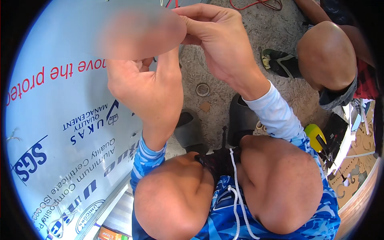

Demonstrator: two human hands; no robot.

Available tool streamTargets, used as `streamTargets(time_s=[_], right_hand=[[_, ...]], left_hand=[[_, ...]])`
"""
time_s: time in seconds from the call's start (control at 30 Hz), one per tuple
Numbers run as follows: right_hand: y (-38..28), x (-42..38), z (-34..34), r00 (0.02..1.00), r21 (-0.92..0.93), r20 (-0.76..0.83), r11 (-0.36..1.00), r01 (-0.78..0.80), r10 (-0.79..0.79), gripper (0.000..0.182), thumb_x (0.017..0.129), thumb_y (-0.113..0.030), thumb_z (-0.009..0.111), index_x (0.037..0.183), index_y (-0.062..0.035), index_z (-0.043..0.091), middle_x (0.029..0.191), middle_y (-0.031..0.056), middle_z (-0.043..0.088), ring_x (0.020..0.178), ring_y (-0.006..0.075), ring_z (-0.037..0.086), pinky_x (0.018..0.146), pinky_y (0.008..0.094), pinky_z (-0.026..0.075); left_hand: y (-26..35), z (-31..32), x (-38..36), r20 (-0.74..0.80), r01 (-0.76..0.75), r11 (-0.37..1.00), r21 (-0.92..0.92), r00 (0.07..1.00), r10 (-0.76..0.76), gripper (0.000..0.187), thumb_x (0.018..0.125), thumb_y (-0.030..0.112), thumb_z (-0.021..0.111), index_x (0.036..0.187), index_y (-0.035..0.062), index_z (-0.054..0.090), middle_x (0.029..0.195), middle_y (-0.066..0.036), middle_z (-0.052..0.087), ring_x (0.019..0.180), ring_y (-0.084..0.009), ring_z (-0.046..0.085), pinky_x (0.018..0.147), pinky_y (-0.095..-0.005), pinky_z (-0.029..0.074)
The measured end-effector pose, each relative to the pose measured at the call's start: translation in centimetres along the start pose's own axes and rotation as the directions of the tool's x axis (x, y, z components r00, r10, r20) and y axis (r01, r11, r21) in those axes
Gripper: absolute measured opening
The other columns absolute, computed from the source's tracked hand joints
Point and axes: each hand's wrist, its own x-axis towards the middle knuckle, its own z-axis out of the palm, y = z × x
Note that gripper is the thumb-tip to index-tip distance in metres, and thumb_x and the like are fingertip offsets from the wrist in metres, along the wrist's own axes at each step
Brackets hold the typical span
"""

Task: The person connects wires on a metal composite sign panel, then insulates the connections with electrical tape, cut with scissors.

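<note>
My left hand (147, 86) is raised over the edge of a large panel (52, 48) in printed protective film. A blurred patch covers most of its fingers, so their grip does not show. Beside it, my right hand (224, 40) has thumb and fingers pinched together, their tips meeting the blurred patch. Whatever they pinch is hidden. Just above these fingertips, thin red wire (176, 3) comes into view at the top edge. Both hands are close together at the top centre.
A roll of tape (203, 89) lies on the rough concrete floor (244, 52) between my dark shoes. Red cable (260, 3) curls at the top. Another person's knee (327, 56) and sandalled foot (280, 63) are at right, near a yellow-green object (315, 137) and cardboard (358, 160).
</note>
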Motion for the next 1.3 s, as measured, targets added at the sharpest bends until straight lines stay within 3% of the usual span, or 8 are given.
streamTargets(time_s=[0.4, 0.5, 0.57, 0.9, 1.07, 1.17, 1.23, 1.3], right_hand=[[-3.0, -0.8, 0.0, 0.993, -0.068, 0.095, 0.996, -0.063, 0.069, 0.033, 0.099, -0.023, 0.056, 0.107, 0.0069, 0.066, 0.093, 0.0096, 0.069, 0.072, 0.0131, 0.066, 0.066, 0.0236, 0.056], [-2.0, -1.3, 0.1, 0.981, -0.284, 0.173, 0.949, 0.138, -0.091, 0.027, 0.089, -0.016, 0.067, 0.106, 0.0054, 0.068, 0.098, 0.0118, 0.07, 0.087, 0.0156, 0.068, 0.073, 0.0305, 0.057], [-1.4, -1.0, 0.6, 0.969, -0.381, 0.078, 0.891, 0.247, -0.235, 0.024, 0.079, -0.013, 0.076, 0.094, 0.0062, 0.072, 0.078, 0.0092, 0.071, 0.071, 0.0099, 0.065, 0.063, 0.0249, 0.053], [-1.1, -0.3, 0.6, 0.989, -0.332, -0.051, 0.936, 0.114, -0.139, 0.023, 0.085, -0.006, 0.07, 0.103, 0.0081, 0.07, 0.087, 0.0095, 0.072, 0.079, 0.0112, 0.066, 0.068, 0.0242, 0.054], [-0.8, -0.5, 0.1, 0.991, -0.336, -0.074, 0.938, 0.081, -0.112, 0.021, 0.085, -0.006, 0.07, 0.102, 0.0073, 0.07, 0.084, 0.0078, 0.071, 0.076, 0.0097, 0.066, 0.066, 0.0233, 0.053], [0.2, 0.0, -0.4, 0.962, -0.33, -0.007, 0.909, 0.255, -0.272, 0.024, 0.086, -0.013, 0.07, 0.101, 0.0053, 0.071, 0.077, 0.0066, 0.07, 0.066, 0.0074, 0.062, 0.058, 0.0226, 0.05], [0.4, 0.0, -0.5, 0.965, -0.331, -0.027, 0.913, 0.237, -0.26, 0.024, 0.086, -0.014, 0.071, 0.101, 0.0043, 0.071, 0.08, 0.0065, 0.071, 0.067, 0.0068, 0.061, 0.056, 0.0228, 0.049], [0.1, -0.1, -0.5, 0.966, -0.364, -0.028, 0.902, 0.231, -0.258, 0.023, 0.086, -0.014, 0.071, 0.101, 0.0038, 0.071, 0.081, 0.0061, 0.071, 0.066, 0.0068, 0.06, 0.056, 0.0229, 0.049]], left_hand=[[-0.9, -0.1, -0.3, 0.047, -0.206, 0.955, 0.215, 0.979, 0.201, 0.053, 0.083, -0.003, 0.072, 0.13, -0.0069, 0.047, 0.1, -0.02, 0.07, 0.09, -0.0194, 0.069, 0.082, -0.0285, 0.055], [-1.1, -0.3, -0.8, 0.052, -0.235, 0.915, 0.327, 0.971, 0.231, 0.057, 0.082, 0.003, 0.074, 0.132, -0.0048, 0.048, 0.097, -0.019, 0.071, 0.086, -0.0236, 0.07, 0.077, -0.0297, 0.056], [-0.8, -0.6, -0.7, 0.082, -0.246, 0.868, 0.431, 0.969, 0.234, 0.062, 0.082, 0.007, 0.074, 0.136, -0.0046, 0.046, 0.096, -0.018, 0.071, 0.081, -0.03, 0.072, 0.072, -0.032, 0.056], [-0.4, -0.2, -0.4, 0.166, -0.253, 0.875, 0.413, 0.965, 0.201, 0.078, 0.073, 0.001, 0.078, 0.14, -0.0065, 0.039, 0.106, -0.024, 0.068, 0.097, -0.0321, 0.069, 0.083, -0.0352, 0.055], [-0.4, -0.5, -0.5, 0.2, -0.212, 0.912, 0.351, 0.969, 0.148, 0.075, 0.074, -0.002, 0.077, 0.138, -0.0069, 0.04, 0.107, -0.024, 0.068, 0.1, -0.0308, 0.068, 0.084, -0.0358, 0.055], [-0.6, -0.6, -0.1, 0.115, -0.049, 0.991, 0.123, 0.993, 0.035, 0.061, 0.078, -0.005, 0.073, 0.133, -0.0063, 0.045, 0.101, -0.017, 0.069, 0.093, -0.0244, 0.069, 0.081, -0.0331, 0.055], [-0.1, -0.8, 0.3, 0.084, 0.243, 0.964, -0.107, 0.969, -0.234, 0.046, 0.082, -0.006, 0.069, 0.124, -0.0056, 0.052, 0.096, -0.012, 0.068, 0.084, -0.0172, 0.066, 0.076, -0.0277, 0.054], [-0.7, -1.3, 0.5, 0.108, 0.282, 0.955, -0.09, 0.956, -0.272, 0.038, 0.082, -0.006, 0.069, 0.118, -0.0055, 0.056, 0.094, -0.011, 0.068, 0.081, -0.0148, 0.065, 0.075, -0.0257, 0.052]])
